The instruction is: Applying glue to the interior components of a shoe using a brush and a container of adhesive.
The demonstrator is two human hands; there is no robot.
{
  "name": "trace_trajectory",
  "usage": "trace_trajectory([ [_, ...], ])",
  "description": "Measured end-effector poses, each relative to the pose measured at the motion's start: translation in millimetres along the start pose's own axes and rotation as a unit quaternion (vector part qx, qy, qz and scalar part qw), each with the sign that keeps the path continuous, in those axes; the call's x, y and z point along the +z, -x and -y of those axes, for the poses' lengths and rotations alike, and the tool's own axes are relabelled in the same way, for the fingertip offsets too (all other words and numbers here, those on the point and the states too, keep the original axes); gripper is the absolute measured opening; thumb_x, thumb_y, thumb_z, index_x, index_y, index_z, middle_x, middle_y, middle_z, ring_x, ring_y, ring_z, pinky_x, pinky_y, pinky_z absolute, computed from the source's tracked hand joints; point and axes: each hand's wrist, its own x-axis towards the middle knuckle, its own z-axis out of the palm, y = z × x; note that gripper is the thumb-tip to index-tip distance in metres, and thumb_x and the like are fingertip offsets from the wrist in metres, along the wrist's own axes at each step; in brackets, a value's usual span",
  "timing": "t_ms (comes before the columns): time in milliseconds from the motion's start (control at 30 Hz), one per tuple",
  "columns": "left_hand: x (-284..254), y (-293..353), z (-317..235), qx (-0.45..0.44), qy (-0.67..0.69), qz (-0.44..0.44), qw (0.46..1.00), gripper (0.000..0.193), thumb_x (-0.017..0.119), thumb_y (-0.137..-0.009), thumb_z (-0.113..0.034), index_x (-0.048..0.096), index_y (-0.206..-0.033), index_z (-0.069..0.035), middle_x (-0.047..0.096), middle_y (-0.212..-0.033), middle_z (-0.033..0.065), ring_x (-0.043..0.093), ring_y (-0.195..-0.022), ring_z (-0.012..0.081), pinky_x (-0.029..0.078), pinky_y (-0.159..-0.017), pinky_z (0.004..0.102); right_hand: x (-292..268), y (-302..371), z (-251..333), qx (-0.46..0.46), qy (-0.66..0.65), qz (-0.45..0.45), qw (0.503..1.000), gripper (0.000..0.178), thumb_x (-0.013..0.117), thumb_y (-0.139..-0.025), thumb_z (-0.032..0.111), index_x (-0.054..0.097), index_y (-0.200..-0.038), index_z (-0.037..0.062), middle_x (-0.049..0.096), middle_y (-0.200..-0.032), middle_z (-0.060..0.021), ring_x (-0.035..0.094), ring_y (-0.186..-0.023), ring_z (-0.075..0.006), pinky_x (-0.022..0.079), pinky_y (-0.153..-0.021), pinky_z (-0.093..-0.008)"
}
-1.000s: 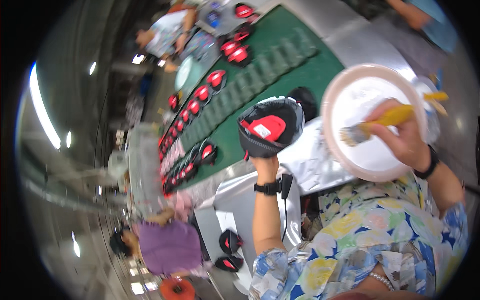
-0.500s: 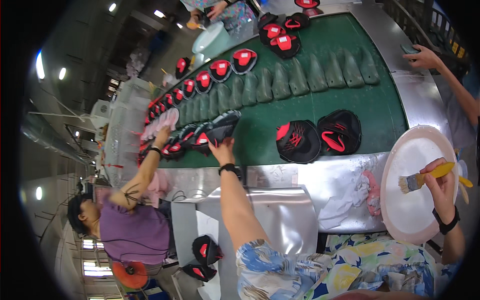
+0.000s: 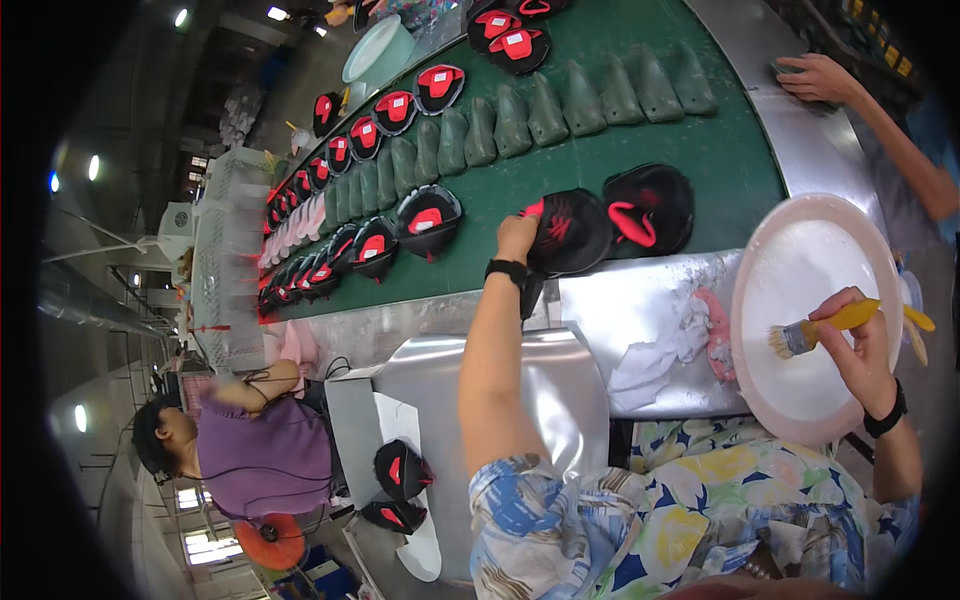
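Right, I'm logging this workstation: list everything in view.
Soft shoe uppers: many, black and red, mostly on flat green surface
Tapered lasts: one row, dark green, along surface
Oval basin: one, pale pink, right
Bristle brush: one, yellow handle, over oval basin
Round basin: one, pale green, top
Crumpled scraps: several, white and pink, beside oval basin
Other people: at least two, purple top left, another right
Left hand: one, bare, at upper
Right hand: one, bare, holding brush

Shoe upper (image 3: 572, 235) blk w/ bright red accents; brush (image 3: 856, 314) yel. handle, tan bristles. Basin (image 3: 741, 335) pale pink, wht inside. Tabletop (image 3: 742, 165) dk grn, lasts (image 3: 546, 115) duller grey-grn. Apron (image 3: 690, 515) floral: yel., blue & pale grn on wht. Co-worker's top (image 3: 270, 455) plain purple; fan (image 3: 272, 545) orange-red.
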Motion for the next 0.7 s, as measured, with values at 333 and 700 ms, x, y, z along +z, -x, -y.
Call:
trace_trajectory([
  [333, -56, 172, -199, 0.498, -0.128, 0.103, 0.851, 0.026, 0.066, -0.076, 0.007, 0.07, -0.1, -0.002, 0.065, -0.098, 0.0038, 0.063, -0.088, 0.0159, 0.052, -0.078, 0.0289, -28, 15, -34, -0.09, 0.114, 0.01, 0.989, 0.016, 0.071, -0.091, 0.013, 0.061, -0.09, 0.0015, 0.067, -0.083, -0.0123, 0.065, -0.071, -0.0233, 0.049, -0.065, -0.0333],
  [700, 83, 218, -100, 0.314, -0.259, -0.016, 0.913, 0.049, 0.066, -0.084, -0.017, 0.058, -0.127, 0.005, 0.063, -0.116, 0.0311, 0.063, -0.108, 0.0448, 0.05, -0.098, 0.0479, 5, 23, -44, -0.111, 0.253, 0.168, 0.946, 0.017, 0.072, -0.088, 0.013, 0.062, -0.098, 0.0026, 0.066, -0.09, -0.0152, 0.065, -0.086, -0.035, 0.051, -0.077, -0.0416],
])
